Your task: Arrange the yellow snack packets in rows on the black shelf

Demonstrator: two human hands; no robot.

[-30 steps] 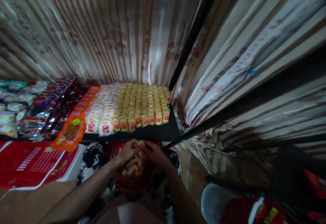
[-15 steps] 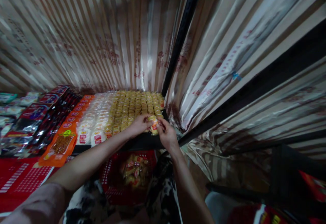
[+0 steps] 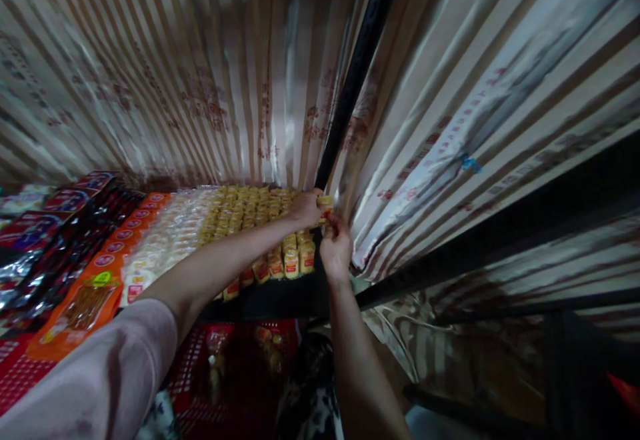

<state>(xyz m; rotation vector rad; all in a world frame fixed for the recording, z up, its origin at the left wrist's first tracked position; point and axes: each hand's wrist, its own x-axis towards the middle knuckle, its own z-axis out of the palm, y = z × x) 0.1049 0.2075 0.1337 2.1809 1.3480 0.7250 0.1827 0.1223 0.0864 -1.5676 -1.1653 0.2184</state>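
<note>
Both arms reach far over a black display shelf (image 3: 280, 297) covered with rows of small yellow snack packets (image 3: 250, 210). My left hand (image 3: 306, 208) and my right hand (image 3: 336, 245) meet at the shelf's far right corner. Together they pinch one yellow packet (image 3: 325, 201) beside the black pole (image 3: 355, 73). A pink sleeve covers my left upper arm. Below the shelf a red plastic basket (image 3: 197, 373) holds more yellow packets.
White packets (image 3: 165, 240), orange packs (image 3: 95, 287) and dark red packs (image 3: 45, 227) lie in rows to the left. A striped shiny curtain (image 3: 200, 73) hangs behind and to the right. Dark shelf frames (image 3: 500, 240) cross on the right.
Both hands rose from the red basket with a yellow packet, passed the shelf's front edge, and now hold it at the far right corner by the pole.
</note>
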